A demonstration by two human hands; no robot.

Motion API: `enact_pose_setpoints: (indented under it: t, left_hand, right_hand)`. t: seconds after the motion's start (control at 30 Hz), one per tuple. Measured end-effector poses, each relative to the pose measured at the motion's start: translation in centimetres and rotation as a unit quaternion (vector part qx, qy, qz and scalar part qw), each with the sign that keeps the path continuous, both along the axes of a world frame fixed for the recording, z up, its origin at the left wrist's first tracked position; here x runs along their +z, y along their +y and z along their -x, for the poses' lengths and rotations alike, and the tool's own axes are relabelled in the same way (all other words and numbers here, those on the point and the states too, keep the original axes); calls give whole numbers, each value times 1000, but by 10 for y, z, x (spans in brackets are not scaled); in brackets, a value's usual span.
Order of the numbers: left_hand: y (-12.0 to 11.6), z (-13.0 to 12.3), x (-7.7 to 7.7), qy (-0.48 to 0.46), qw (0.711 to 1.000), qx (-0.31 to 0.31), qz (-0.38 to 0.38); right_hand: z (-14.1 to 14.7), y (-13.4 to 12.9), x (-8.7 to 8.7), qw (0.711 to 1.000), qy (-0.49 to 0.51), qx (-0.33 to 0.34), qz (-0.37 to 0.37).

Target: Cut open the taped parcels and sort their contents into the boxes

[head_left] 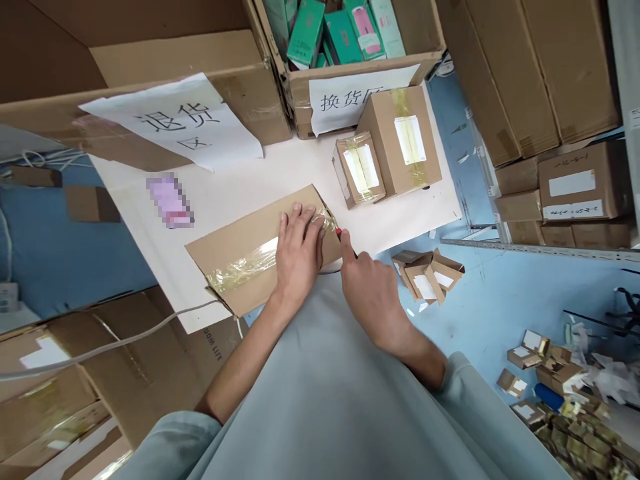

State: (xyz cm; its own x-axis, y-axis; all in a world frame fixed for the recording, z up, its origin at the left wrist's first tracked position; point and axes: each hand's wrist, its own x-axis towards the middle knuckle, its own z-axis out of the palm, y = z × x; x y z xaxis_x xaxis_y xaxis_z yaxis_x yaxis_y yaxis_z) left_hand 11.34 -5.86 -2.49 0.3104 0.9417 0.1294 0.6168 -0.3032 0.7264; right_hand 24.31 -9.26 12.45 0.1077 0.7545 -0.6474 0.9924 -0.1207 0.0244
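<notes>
A long cardboard box sealed with shiny yellowish tape lies slanted on the white table. My left hand rests flat on its top, fingers stretched over the tape. At the box's right end, my right hand is wrapped round a small tool with a red and black body, index finger extended along it; its tip meets the taped edge. Most of the tool is hidden in my fist. Two taped boxes, a small one and a larger one, stand behind to the right.
Behind the table are a large open carton and another holding green packages. A blurred purple item lies at the table's left. A grey cable crosses the lower left. Opened boxes lie on the blue floor; shelving stands right.
</notes>
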Motion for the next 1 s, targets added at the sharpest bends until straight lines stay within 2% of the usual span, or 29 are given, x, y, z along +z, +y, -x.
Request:
enact_pose_setpoints:
  t: [0.23, 0.43, 0.53, 0.6, 0.67, 0.77, 0.83, 0.87, 0.93, 1.0]
  left_hand:
    - [1, 2, -3, 6, 1000, -9, -18]
    - [2, 1, -3, 20, 999, -18, -38]
    - [1, 2, 3, 19, 999, -18, -45]
    - [-1, 9, 13, 11, 999, -15, -37]
    - [-7, 21, 25, 12, 999, 14, -27]
    - [-25, 46, 37, 41, 992, 113, -27]
    - [-38, 61, 35, 68, 982, 175, -21]
    - [-43, 68, 31, 80, 977, 198, -14]
    - [-51, 80, 19, 100, 967, 233, -1]
    - [-55, 94, 7, 108, 962, 250, 12]
  right_hand:
    - [-2, 0, -2, 1000, 18, -9, 0]
    - [-14, -28, -8, 1000, 14, -20, 18]
    - [-22, -34, -9, 999, 32, -18, 9]
    - [-29, -40, -5, 999, 44, -18, -5]
    - [-37, -48, 0, 997, 63, -34, -39]
    - [-56, -59, -3, 981, 110, -88, -136]
    - [-71, -55, -21, 958, 157, -135, -197]
    - [-77, -50, -37, 945, 187, -160, -214]
    - [-87, -33, -79, 914, 277, -205, -213]
    - [-92, -12, -130, 872, 368, -253, -202]
